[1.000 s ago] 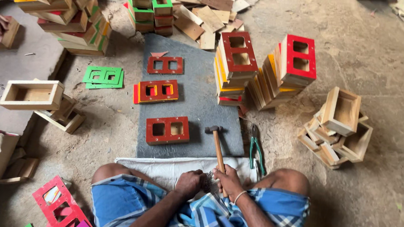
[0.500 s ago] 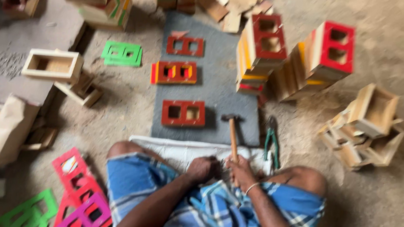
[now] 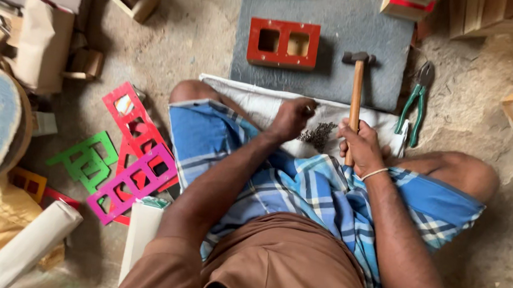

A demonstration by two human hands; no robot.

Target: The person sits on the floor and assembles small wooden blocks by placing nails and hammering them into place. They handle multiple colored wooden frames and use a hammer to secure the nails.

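Nails point(image 3: 321, 134) are lying in a small dark heap on the white cloth point(image 3: 254, 101) between both hands. Left hand point(image 3: 292, 117) is pinching something tiny, likely a nail, fingers clenched, just left of the heap. Right hand point(image 3: 363, 149) is grasping the wooden-handled hammer point(image 3: 357, 85), its head resting on the grey mat point(image 3: 339, 28), beside green-handled pliers point(image 3: 415, 101).

Hammer point(image 3: 356, 91): smooth wooden handle, dull metal head. Red frame point(image 3: 283, 44): painted wood, slight gloss, on a matt grey mat point(image 3: 340, 16). Pliers point(image 3: 415, 101): metal jaws, green plastic grips.
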